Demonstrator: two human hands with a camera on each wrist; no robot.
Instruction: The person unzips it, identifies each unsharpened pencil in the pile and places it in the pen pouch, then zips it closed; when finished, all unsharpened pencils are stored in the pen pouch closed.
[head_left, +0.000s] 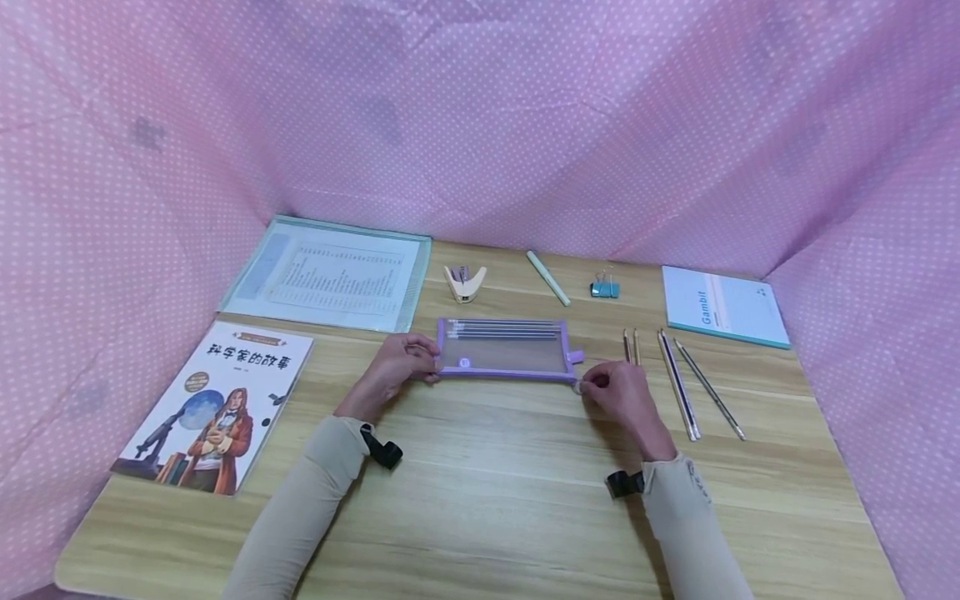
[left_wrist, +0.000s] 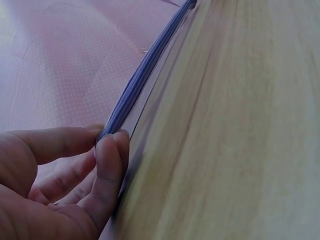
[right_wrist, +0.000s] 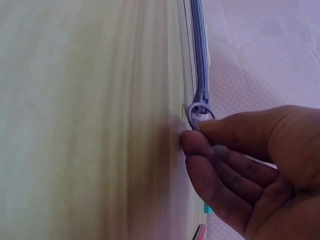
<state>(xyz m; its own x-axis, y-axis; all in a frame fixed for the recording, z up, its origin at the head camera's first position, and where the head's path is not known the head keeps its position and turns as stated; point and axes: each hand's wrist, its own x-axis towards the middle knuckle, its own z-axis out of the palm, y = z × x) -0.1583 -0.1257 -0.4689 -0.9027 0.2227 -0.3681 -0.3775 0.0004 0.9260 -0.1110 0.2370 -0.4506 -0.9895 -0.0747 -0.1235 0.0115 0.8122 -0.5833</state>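
Note:
A see-through pencil pouch [head_left: 502, 357] with purple edging lies near the middle of the table, several pencils [head_left: 504, 335] showing along its far side. My left hand [head_left: 393, 367] pinches its near left corner between thumb and fingers. In the left wrist view, that grip is on the end of the purple zipper [left_wrist: 142, 75]. At the near right corner, my right hand [head_left: 618, 392] pinches the zipper's ring pull [right_wrist: 190, 118]. The slider [right_wrist: 202, 96] sits at the right end of the zipper. A purple side tab [head_left: 575, 357] sticks out above the right hand.
Loose pencils [head_left: 678, 387] lie right of the right hand. Behind the pouch are a stapler [head_left: 466, 285], a green pen [head_left: 548, 277] and a teal binder clip [head_left: 604, 289]. A document folder [head_left: 330, 271] and an illustrated book [head_left: 217, 408] lie left; a notebook [head_left: 723, 307] lies back right.

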